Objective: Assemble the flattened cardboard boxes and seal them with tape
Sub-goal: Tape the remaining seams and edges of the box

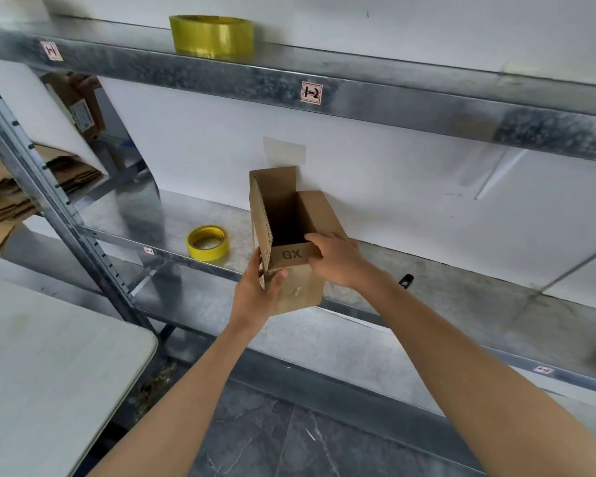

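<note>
Head view: cardboard box (pixel 298 287) upright at middle shelf (pixel 461 290) edge, top flaps open — left hand (pixel 257 292) grips its lower-left corner, right hand (pixel 338 259) curls over the "GX" flap; yellow tape roll (pixel 208 242) just left

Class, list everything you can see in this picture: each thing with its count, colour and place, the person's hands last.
Open cardboard box printed GX: one, brown, held before the middle shelf.
Small tape roll: one, yellow, middle shelf, left of the box.
Large tape roll: one, yellow, top shelf.
Flattened cardboard stack: one, brown, far left.
Metal shelving rack: one, grey.
Table: one, pale grey, lower left.
Left hand: grips the box's left corner.
Right hand: pinches its front flap.
</note>
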